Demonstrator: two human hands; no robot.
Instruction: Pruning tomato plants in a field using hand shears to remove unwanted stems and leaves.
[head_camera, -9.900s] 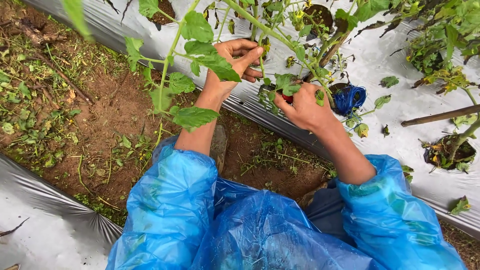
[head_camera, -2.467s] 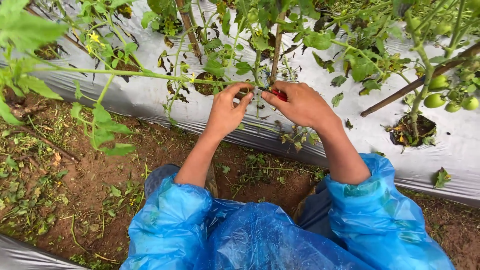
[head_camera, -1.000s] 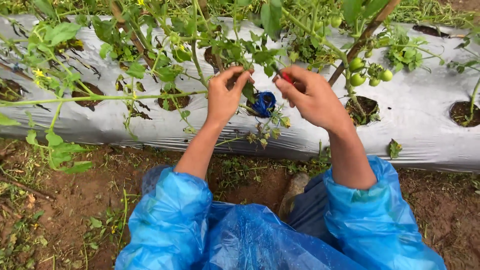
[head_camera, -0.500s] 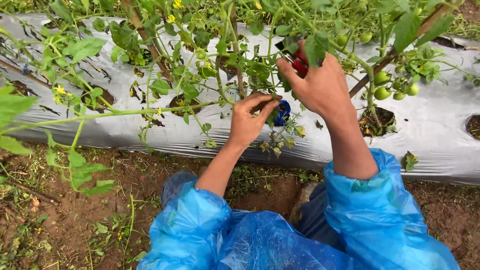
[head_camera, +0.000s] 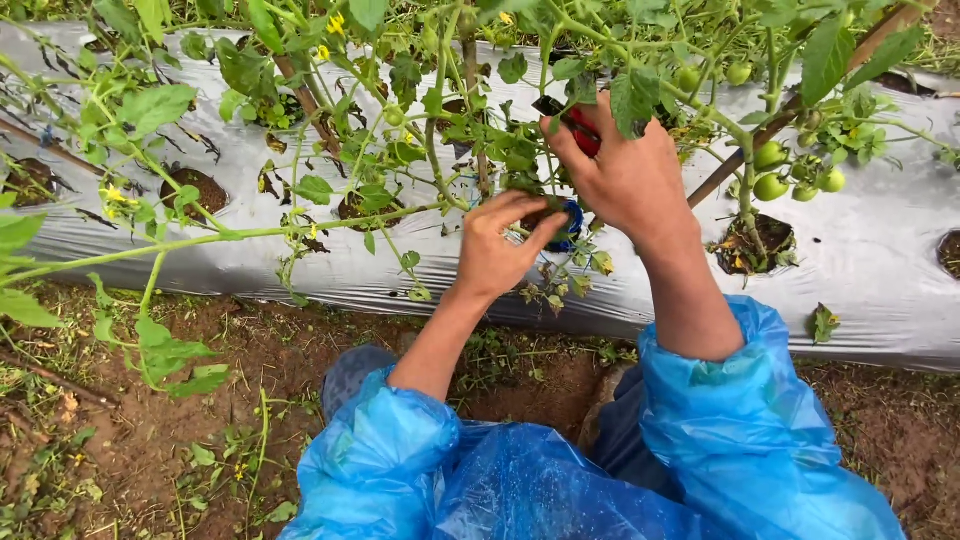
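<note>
From the head view, the right hand (head_camera: 625, 175) grips a red tool (head_camera: 583, 131) high in the tomato plant (head_camera: 440, 150). Below it, the left hand (head_camera: 495, 250) pinches a shoot by a blue object (head_camera: 570, 222), steadying it. Green tomatoes (head_camera: 790, 175) hang right of both hands.
</note>
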